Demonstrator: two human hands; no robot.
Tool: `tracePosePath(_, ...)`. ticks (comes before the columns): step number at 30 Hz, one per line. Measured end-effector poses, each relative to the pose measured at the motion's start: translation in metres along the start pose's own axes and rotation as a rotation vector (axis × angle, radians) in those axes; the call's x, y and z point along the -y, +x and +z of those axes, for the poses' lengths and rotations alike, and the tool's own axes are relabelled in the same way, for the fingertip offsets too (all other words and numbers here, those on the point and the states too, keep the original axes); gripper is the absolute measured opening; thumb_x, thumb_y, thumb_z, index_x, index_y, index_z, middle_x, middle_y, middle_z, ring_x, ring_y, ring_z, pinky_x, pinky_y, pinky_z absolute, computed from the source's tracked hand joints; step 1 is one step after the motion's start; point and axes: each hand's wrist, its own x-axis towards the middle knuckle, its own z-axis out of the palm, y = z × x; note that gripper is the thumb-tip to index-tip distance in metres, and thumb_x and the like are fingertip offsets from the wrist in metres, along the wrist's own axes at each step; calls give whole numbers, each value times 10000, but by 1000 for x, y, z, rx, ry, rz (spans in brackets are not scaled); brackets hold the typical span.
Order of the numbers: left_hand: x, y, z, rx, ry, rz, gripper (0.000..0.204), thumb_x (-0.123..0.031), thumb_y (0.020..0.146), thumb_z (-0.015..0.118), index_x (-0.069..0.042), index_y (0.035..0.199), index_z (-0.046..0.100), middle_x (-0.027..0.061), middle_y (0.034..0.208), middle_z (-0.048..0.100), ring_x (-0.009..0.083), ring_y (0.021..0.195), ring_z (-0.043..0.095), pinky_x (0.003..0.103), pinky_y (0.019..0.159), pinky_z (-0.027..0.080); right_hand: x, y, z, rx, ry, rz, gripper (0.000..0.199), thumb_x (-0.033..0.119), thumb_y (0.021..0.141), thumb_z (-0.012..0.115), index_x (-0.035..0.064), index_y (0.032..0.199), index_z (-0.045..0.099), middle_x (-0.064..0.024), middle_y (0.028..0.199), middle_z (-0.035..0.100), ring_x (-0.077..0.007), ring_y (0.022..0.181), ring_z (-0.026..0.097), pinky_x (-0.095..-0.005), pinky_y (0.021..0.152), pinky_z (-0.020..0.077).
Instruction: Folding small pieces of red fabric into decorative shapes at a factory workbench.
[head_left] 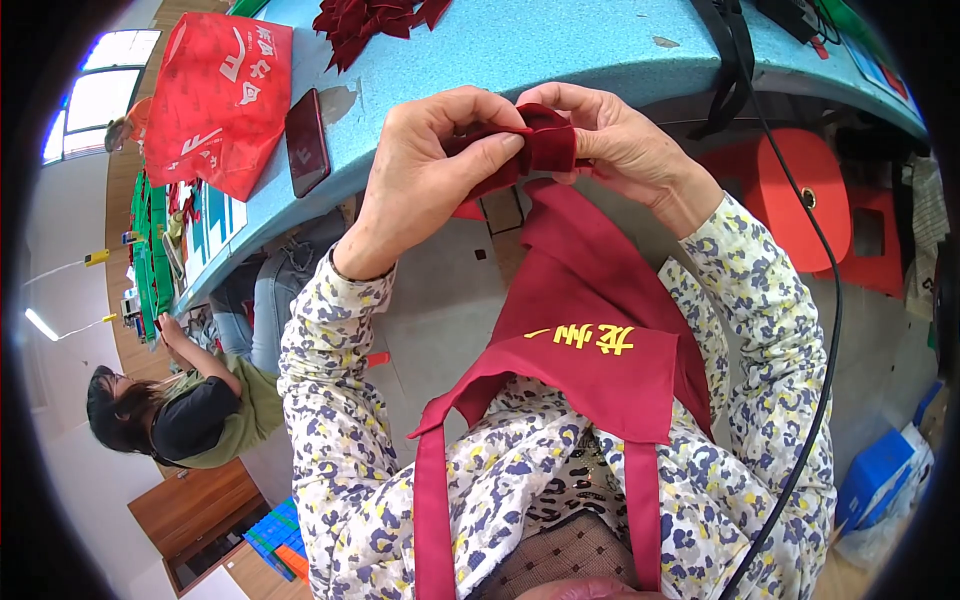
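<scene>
Between my two hands, in front of the table edge, is a dark red velvet bow [551, 140] of folded fabric. My left hand [440, 165] pinches its left side between thumb and forefinger. On the other side, my right hand [627, 140] grips the bow's right edge with thumb and fingers. Parts of the fabric are hidden behind my fingers. Farther off on the blue table lies a pile of similar dark red velvet pieces [365, 28].
A red plastic bag [225, 100] and a dark phone [307, 142] lie on the blue table [450, 62]. A black cable [800, 190] hangs down at the right. Red stools [790, 200] stand under the table. Another person [190, 410] sits at the left.
</scene>
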Motion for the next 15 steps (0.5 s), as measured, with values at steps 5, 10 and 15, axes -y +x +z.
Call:
tracePosePath(5, -1, 1, -7, 29, 71, 44, 97, -38, 773, 613, 7, 857, 632, 11, 712, 612, 46, 634, 541, 186, 587, 454, -3, 3, -5, 60, 52, 29, 420, 150, 726, 724, 56, 1091, 540, -12, 996, 575, -87, 860, 572, -204, 672, 502)
tracePosePath(10, 3, 1, -8, 33, 113, 61, 97, -45, 770, 619, 1, 853, 639, 9, 702, 611, 45, 628, 546, 185, 578, 454, -4, 7, -4, 70, 14, -8, 404, 131, 723, 723, 60, 1077, 542, -10, 1001, 575, -96, 905, 566, -231, 781, 487)
tracePosePath(15, 6, 1, -8, 36, 60, 38, 103, -51, 771, 622, 2, 858, 639, 9, 703, 610, 45, 632, 550, 182, 576, 454, -8, 10, -6, 94, 37, -12, 381, 121, 729, 719, 61, 1060, 539, -8, 1001, 575, -98, 931, 560, -245, 845, 461)
